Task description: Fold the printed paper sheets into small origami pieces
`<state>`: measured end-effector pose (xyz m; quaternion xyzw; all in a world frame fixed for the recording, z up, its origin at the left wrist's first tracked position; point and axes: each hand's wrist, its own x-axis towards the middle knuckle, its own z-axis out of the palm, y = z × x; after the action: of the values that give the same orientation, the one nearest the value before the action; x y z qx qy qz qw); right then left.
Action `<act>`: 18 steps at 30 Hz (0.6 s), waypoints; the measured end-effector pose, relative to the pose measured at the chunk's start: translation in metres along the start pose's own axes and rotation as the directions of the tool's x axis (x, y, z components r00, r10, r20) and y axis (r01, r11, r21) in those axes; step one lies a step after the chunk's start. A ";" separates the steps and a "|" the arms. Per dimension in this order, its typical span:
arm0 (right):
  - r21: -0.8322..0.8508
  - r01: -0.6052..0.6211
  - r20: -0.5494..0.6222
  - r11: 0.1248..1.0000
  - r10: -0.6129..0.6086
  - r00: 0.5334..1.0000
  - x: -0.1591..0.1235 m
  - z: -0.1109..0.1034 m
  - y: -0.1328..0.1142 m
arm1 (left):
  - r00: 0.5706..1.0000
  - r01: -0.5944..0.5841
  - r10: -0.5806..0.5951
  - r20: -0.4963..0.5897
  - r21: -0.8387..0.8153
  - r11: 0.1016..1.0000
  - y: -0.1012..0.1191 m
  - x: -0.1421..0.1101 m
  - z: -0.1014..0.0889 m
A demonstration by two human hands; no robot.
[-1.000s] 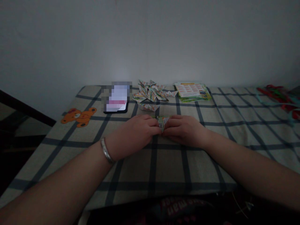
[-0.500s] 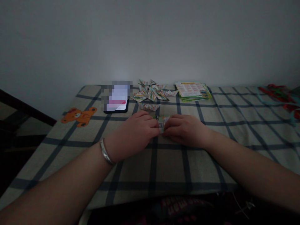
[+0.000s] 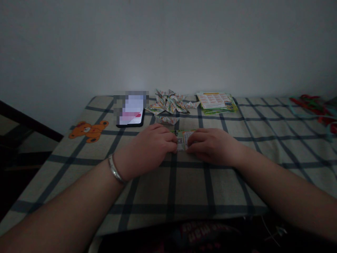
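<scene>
A small printed sheet of paper point(image 3: 181, 140), white with green and orange parts, lies on the checked cloth between my hands. My left hand point(image 3: 158, 146), with a silver bangle at the wrist, has its curled fingers closed on the paper's left side. On the right side, my right hand point(image 3: 209, 146) grips the paper with bent fingers pressed together. Both hands cover the paper's ends, so only its middle shows. Just beyond them sits a folded paper piece point(image 3: 167, 120) with pointed ends, shaped like a small boat.
Behind it is a pile of folded paper pieces point(image 3: 171, 103). A phone point(image 3: 131, 109) with a lit, blurred screen lies left of them, a stack of printed sheets point(image 3: 217, 102) right. An orange bear cutout point(image 3: 89, 131) is near the left edge; red and green ribbons point(image 3: 313, 105) lie far right.
My hands have moved slightly apart, and more of the paper's middle shows between them. The other things on the cloth have stayed in place.
</scene>
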<state>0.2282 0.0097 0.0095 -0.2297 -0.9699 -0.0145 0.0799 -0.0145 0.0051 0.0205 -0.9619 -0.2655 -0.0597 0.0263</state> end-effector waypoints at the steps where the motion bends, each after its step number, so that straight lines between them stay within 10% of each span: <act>1: 0.003 0.001 -0.002 1.000 -0.001 1.000 0.000 0.000 0.000 | 1.000 -0.004 0.004 -0.004 -0.010 1.000 -0.001 0.000 0.000; 18: 0.073 -0.120 0.045 0.990 0.117 0.992 -0.012 -0.012 0.003 | 1.000 0.012 -0.012 0.016 0.014 1.000 -0.004 -0.002 -0.004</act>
<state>0.2418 0.0068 0.0191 -0.2842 -0.9557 0.0316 0.0693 -0.0187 0.0069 0.0248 -0.9605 -0.2720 -0.0505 0.0307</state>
